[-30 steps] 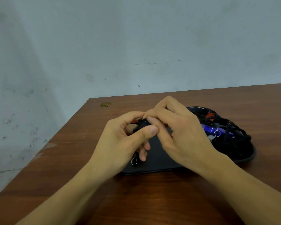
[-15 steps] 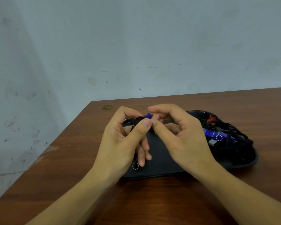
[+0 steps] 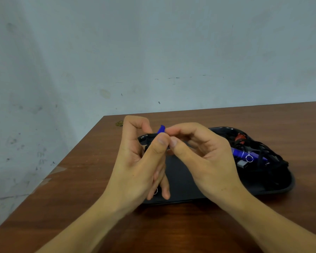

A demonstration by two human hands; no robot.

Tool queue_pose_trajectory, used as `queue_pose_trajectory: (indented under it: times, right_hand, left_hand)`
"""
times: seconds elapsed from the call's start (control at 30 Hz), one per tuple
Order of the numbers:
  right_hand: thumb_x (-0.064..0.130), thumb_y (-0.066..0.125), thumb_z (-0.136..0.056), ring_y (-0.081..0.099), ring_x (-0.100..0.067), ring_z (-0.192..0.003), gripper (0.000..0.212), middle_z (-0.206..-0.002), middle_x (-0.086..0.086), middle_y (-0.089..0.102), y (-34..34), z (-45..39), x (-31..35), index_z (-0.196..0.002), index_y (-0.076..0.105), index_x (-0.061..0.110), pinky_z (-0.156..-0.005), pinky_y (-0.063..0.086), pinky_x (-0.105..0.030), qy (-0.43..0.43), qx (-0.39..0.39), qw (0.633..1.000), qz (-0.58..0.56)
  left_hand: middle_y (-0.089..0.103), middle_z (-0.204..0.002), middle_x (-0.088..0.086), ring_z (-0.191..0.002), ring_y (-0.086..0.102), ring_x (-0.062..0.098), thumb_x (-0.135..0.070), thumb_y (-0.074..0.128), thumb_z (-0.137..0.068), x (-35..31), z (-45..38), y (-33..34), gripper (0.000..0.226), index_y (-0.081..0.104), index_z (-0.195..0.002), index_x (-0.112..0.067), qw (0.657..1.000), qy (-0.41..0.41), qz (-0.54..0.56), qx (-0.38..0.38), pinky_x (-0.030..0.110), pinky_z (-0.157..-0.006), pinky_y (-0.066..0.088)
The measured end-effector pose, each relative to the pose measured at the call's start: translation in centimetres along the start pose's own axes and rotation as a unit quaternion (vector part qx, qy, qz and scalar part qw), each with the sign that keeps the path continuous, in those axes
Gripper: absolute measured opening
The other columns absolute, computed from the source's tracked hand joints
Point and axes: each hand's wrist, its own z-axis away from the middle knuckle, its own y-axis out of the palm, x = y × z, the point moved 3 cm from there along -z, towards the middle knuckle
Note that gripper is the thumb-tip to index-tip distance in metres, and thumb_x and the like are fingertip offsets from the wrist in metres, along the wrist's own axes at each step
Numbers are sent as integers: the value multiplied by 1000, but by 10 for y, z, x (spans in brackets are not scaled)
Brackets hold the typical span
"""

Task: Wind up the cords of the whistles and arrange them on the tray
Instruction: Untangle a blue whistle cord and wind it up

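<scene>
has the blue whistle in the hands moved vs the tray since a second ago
Yes. The blue whistle now pokes up above the fingertips, over the tray's far left rim; earlier it was hidden.

A brown wooden table (image 3: 84,179) carries a black tray (image 3: 288,187) lying under and beyond both hands, and a small round brassy thing (image 3: 119,123) sits beyond the left hand near the table's far corner

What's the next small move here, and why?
Probably another wrap of black cord around the blue whistle. Left hand and right hand both pinch it above the tray, with only its tip showing. The tangled pile is not yet sorted.
</scene>
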Motion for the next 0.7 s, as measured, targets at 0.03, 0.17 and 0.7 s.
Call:
queue_pose_trajectory:
  times: [0.03,0.17,0.7]
  right_hand:
    - [7,66,-89,72,-17,-93,15,-96,-3,75,1,0,1,-101,72,12,-77,59,-25,-3,1,1000,-5]
    - [9,67,-86,72,-11,-89,13,-95,-5,74,1,0,5,-98,72,8,-78,56,-19,-13,-9,1000,-5]
    - [20,81,-79,69,-15,-78,17,-84,-5,70,6,-1,11,-94,74,16,-73,55,-22,-5,-13,1000,-7]
  left_hand:
    - [31,-42,7,-21,27,13,-31,55,-97,0,0,0,21,34,-95,-27,1000,-6,8,-2,29,-38,45]
    - [33,-42,4,-22,27,13,-39,56,-97,-3,-2,1,19,40,-103,-29,999,-28,31,-7,29,-40,47]
    - [33,-41,2,-23,25,12,-41,44,-95,-5,2,14,18,38,-89,-26,997,-33,73,-5,23,-37,41]
